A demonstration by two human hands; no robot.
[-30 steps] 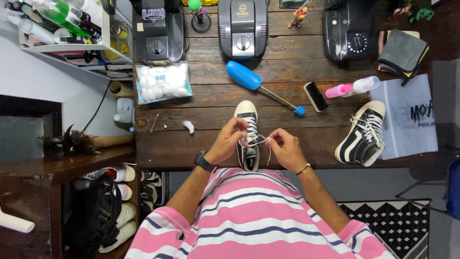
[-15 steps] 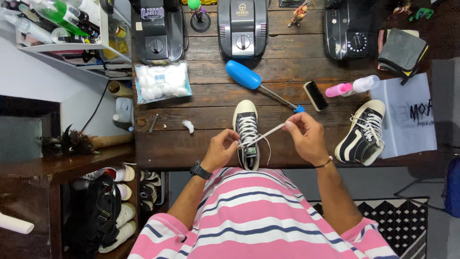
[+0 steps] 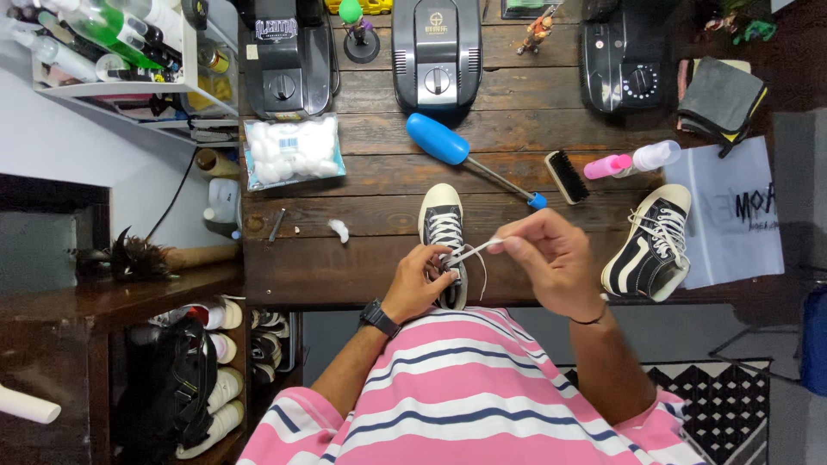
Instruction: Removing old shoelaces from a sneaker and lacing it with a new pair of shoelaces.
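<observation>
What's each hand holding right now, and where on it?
Right hand pinches the white lace at its free end, pulled taut. Left hand grips the sneaker near its top eyelets.

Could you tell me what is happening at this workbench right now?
A person in a pink striped shirt is lacing a dark sneaker that stands on the wooden bench. The right hand pulls a white lace out sideways, while the left hand steadies the shoe at its eyelets. The second sneaker lies tilted to the right, already laced. A blue-handled brush, a small black brush and a bag of cotton balls sit behind.
</observation>
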